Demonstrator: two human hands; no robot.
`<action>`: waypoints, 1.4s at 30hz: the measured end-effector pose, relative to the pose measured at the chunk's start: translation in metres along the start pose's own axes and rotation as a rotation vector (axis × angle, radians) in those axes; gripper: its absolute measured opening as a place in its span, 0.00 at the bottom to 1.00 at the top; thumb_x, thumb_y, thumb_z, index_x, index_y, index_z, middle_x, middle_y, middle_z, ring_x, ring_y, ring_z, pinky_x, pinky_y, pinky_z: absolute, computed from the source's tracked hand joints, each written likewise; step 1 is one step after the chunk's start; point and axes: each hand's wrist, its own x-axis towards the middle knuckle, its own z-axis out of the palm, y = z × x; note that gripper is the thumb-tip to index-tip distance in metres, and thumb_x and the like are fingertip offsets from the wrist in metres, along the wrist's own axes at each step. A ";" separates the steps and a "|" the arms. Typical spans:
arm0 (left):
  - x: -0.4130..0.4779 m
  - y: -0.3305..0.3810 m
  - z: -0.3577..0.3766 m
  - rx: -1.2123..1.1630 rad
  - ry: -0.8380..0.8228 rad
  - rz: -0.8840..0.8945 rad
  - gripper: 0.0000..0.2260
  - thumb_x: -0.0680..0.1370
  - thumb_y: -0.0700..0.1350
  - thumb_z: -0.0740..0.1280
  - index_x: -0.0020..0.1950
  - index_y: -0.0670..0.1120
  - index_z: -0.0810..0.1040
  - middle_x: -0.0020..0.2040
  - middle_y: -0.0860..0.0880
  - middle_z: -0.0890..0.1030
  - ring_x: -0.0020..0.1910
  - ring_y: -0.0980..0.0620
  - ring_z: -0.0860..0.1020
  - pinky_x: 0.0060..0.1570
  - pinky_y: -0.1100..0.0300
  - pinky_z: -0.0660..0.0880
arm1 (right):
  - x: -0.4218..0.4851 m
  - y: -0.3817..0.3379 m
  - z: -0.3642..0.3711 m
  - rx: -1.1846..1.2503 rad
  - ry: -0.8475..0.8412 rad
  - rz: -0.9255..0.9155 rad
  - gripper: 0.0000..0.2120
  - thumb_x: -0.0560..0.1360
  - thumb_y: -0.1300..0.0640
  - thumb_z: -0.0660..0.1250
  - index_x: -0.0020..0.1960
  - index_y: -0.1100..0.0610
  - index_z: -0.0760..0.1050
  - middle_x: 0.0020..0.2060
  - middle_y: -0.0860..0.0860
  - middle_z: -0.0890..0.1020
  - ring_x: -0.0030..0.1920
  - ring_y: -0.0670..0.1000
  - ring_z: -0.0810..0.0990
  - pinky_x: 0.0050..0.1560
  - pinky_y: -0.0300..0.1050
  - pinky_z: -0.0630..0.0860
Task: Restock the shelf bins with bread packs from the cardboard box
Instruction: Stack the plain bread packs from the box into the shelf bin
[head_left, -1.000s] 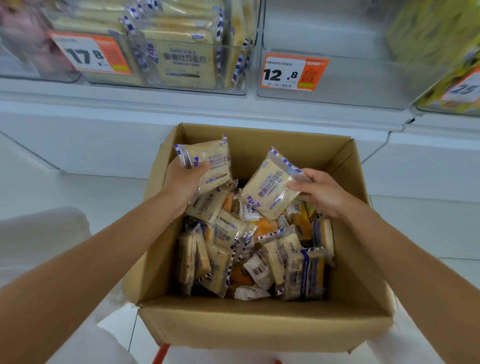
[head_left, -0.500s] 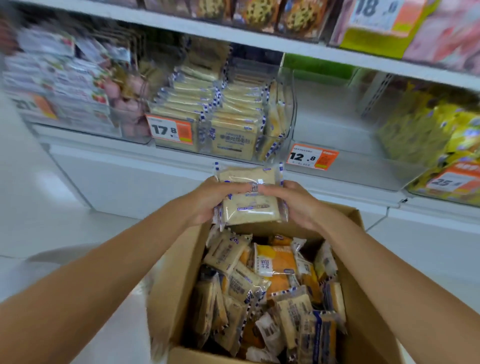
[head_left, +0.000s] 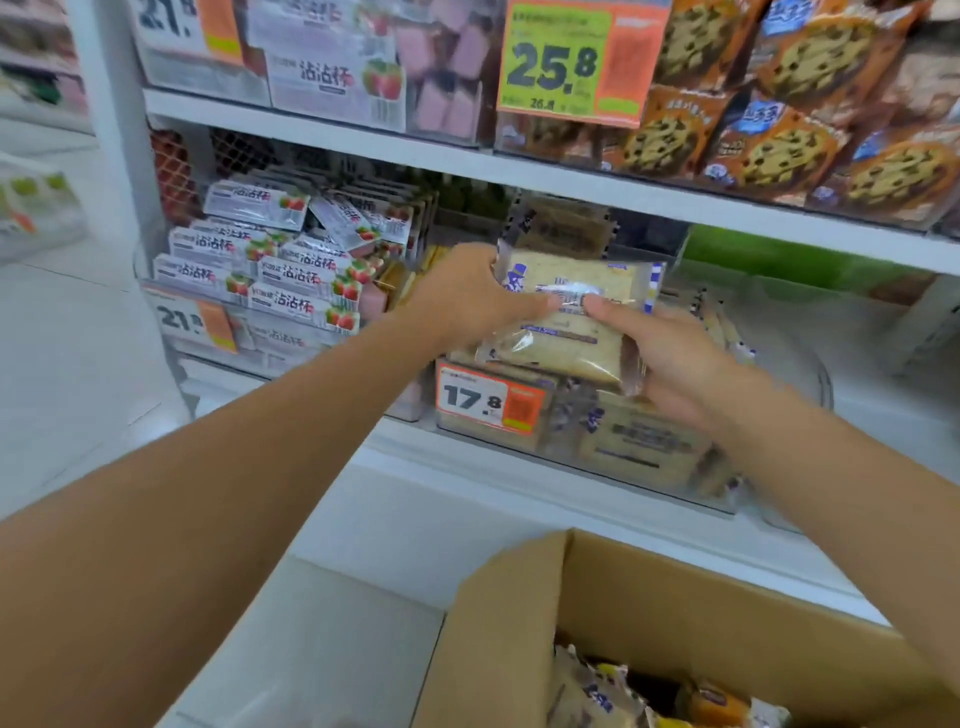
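On my feed both hands grip the bread packs (head_left: 566, 322): left hand (head_left: 467, 296) curled round the left edge, right hand (head_left: 670, 358) round the right, thumb on top. Might be two packs stacked, too blurry to swear. The 17.8 bin (head_left: 649, 452) sits just under the fingers, the cardboard box (head_left: 649, 587) well beneath.

The 17.8 tag (head_left: 488, 397) is on the bread bin (head_left: 571, 457), the 21.8 tag (head_left: 189, 319) on the left bin (head_left: 270, 358), and the 25.8 tag (head_left: 571, 62), with small 26.8 beneath, on the cookie bin (head_left: 519, 140). The strawberry packs (head_left: 291, 273) read 沾沾杯.
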 end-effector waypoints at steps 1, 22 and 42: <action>0.016 -0.001 -0.002 0.010 -0.007 0.022 0.26 0.69 0.59 0.76 0.35 0.47 0.62 0.31 0.50 0.60 0.30 0.53 0.63 0.32 0.58 0.59 | 0.016 0.000 0.002 0.000 0.009 -0.014 0.23 0.70 0.51 0.75 0.61 0.58 0.77 0.49 0.54 0.86 0.48 0.52 0.85 0.41 0.46 0.81; 0.162 -0.030 -0.013 0.216 -0.248 -0.200 0.38 0.72 0.56 0.74 0.77 0.47 0.63 0.77 0.45 0.64 0.74 0.43 0.64 0.70 0.49 0.61 | 0.159 0.001 0.012 -0.320 0.208 -0.274 0.32 0.67 0.46 0.77 0.67 0.56 0.72 0.57 0.49 0.81 0.57 0.51 0.80 0.62 0.46 0.74; 0.150 -0.035 -0.021 0.534 -0.170 0.017 0.47 0.73 0.50 0.75 0.80 0.56 0.45 0.76 0.42 0.65 0.70 0.43 0.69 0.63 0.57 0.69 | 0.137 0.012 -0.002 -0.726 0.157 -0.527 0.56 0.66 0.50 0.79 0.78 0.42 0.41 0.76 0.48 0.62 0.71 0.50 0.66 0.62 0.39 0.66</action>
